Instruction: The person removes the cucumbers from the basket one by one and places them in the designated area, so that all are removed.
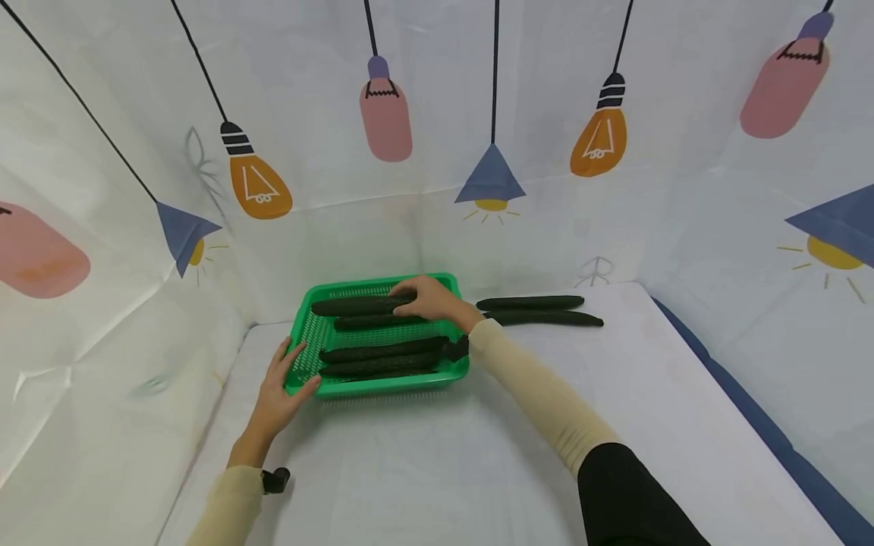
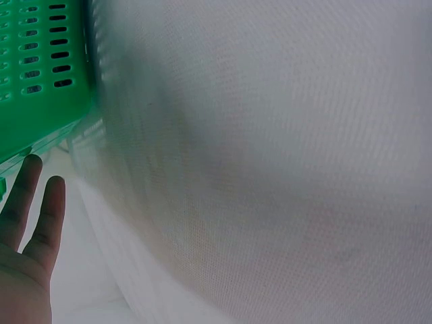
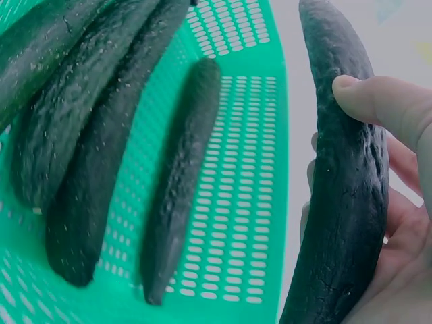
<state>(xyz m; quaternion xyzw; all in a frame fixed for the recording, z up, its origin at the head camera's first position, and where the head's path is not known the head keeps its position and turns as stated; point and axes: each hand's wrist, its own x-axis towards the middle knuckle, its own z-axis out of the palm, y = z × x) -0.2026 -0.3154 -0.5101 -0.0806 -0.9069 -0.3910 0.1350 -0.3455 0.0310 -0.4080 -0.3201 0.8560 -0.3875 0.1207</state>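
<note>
My right hand [image 1: 433, 299] grips a dark green cucumber [image 1: 355, 305], held level over the back part of a green plastic basket [image 1: 382, 390]. In the right wrist view the thumb presses one side of this cucumber [image 3: 347, 196] and the fingers wrap behind it. Below it a single cucumber [image 3: 181, 182] lies in the basket. Several more cucumbers [image 1: 382, 352] lie side by side toward the basket's front. At the basket's left end is my left hand [image 1: 276, 398], thumb and fingers spread by the rim. Two of its straight fingers [image 2: 47, 229] show beside the basket wall [image 2: 40, 121].
Two cucumbers [image 1: 532, 302] lie side by side on the white table [image 1: 423, 470], right of the basket. A white sheet printed with lamps and bulbs [image 1: 437, 227] hangs behind and at both sides. Blue cloth [image 1: 724, 387] runs along the table's right edge.
</note>
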